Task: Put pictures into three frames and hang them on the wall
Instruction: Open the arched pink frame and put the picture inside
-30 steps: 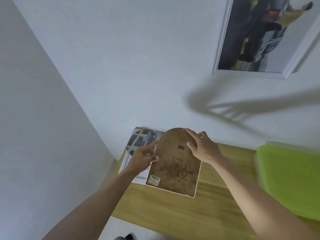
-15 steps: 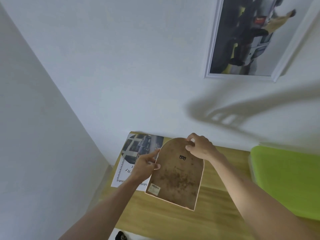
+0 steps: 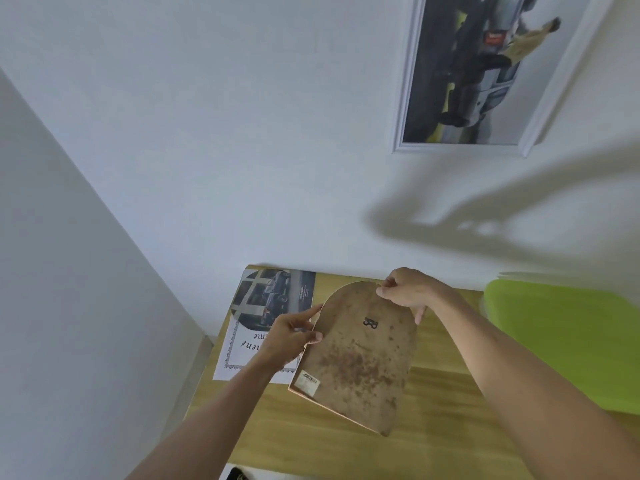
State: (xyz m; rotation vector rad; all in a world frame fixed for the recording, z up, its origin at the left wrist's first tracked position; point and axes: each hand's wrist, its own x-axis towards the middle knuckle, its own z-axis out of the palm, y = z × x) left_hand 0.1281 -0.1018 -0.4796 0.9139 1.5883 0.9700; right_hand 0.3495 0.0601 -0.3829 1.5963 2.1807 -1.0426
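Observation:
An arched frame [image 3: 356, 358] is held above the wooden table [image 3: 433, 427], its stained brown backing board toward me, with a small black hanger near the top and a barcode sticker at the lower left. My left hand [image 3: 289, 339] grips its left edge. My right hand [image 3: 407, 292] pinches the arched top edge. A white-framed car picture [image 3: 485, 74] hangs on the wall at the upper right.
A printed sheet [image 3: 263, 306] with a car photo and black lettering lies on the table's far left corner, partly under my left hand. A lime-green box [image 3: 571, 341] stands at the right. White walls meet in a corner at the left.
The arched frame has lifted and tilted slightly. My right hand has gone from lying over the top of the backing to pinching its top edge. The view has tipped upward, showing more of the wall picture.

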